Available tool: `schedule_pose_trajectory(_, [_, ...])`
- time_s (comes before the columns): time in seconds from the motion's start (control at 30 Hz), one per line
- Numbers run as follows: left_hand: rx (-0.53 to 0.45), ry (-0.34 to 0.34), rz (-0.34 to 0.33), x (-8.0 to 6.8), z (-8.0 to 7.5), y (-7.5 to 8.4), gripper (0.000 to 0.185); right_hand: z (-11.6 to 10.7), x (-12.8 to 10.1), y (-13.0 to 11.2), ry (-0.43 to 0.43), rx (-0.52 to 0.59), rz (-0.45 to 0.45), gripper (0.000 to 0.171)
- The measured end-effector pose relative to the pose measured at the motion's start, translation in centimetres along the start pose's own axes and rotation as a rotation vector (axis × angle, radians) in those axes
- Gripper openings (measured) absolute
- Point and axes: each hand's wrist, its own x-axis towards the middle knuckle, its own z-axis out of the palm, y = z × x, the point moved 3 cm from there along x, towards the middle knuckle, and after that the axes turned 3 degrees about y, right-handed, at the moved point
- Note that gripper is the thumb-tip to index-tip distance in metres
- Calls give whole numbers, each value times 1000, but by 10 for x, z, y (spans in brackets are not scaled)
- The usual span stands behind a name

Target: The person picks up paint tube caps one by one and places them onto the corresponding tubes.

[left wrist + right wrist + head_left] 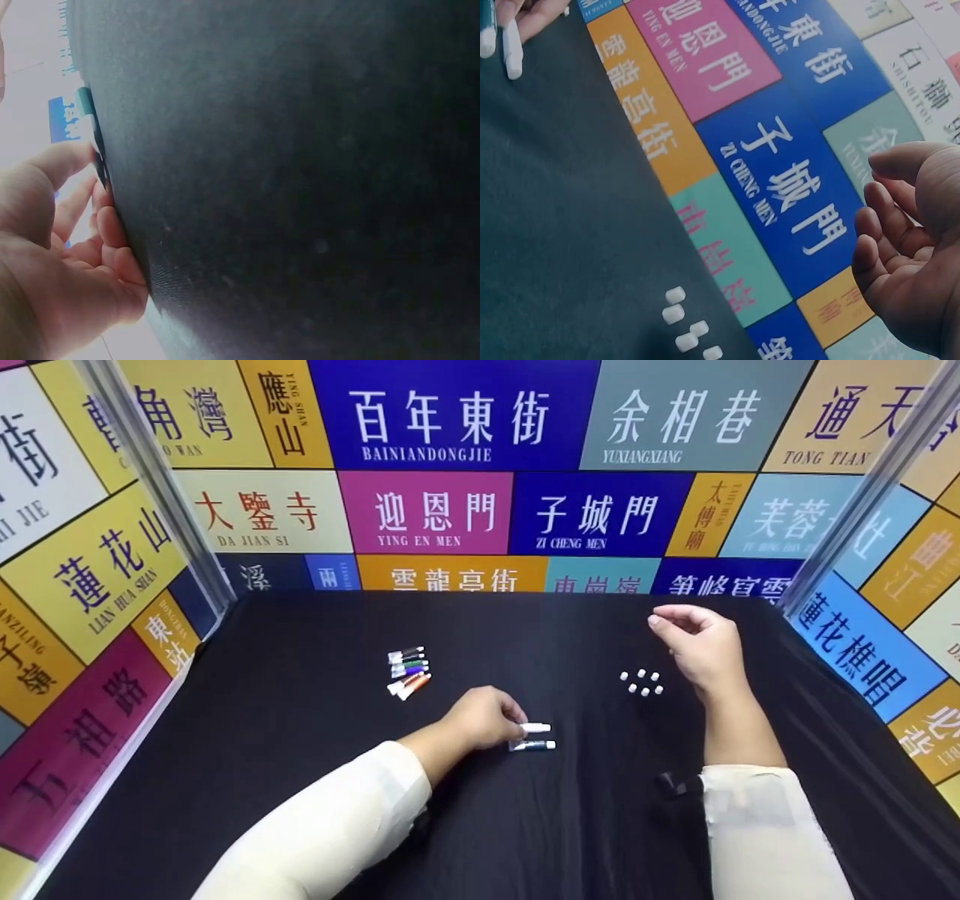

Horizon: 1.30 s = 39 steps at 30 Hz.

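In the head view my left hand (487, 718) pinches the end of a white paint tube (535, 727) lying on the black cloth. A dark blue paint tube (532, 745) with a white cap lies just nearer than it. The left wrist view has the thumb and fingers of this hand (75, 225) low at the cloth, by a teal-and-white tube end (88, 109). My right hand (701, 649) is raised at the far right, fingers loosely bent, nothing visible in them. Below it sit several small white cap-like pieces (642, 673), also seen in the right wrist view.
Several paint tubes (409, 667) in black, green, purple and orange lie grouped left of centre. Black cloth (300, 720) covers the table. Panels with printed Chinese characters (457, 416) stand behind and at both sides, with metal posts (161, 472) at the corners.
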Motion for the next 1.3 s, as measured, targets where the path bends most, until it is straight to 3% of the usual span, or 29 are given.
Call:
schedule_pose_trajectory(0.37, [-5,-3,4,2,2,-2,6,-10,10,42,-198,168,193,19])
schedule_pose_trajectory(0.5, [-15,-5,4,1,2,-1,6,-13,10,54,-234,256,248,13])
schedule_pose_trajectory(0.67, [-21,-8,0,1,1,-1,9,-16,11,73,-282,265,319,11])
schedule_pose_trajectory(0.83, [-14,-1,-7,1,0,-3,17,-19,10,93,-402,277,398,12])
schedule_pose_trajectory(0.97, [-28,2,-15,1,-1,-3,22,-21,8,103,-469,281,425,13])
schedule_pose_trajectory(1.3, [-63,43,-11,1,-9,-10,28,-22,7,115,-481,219,390,30])
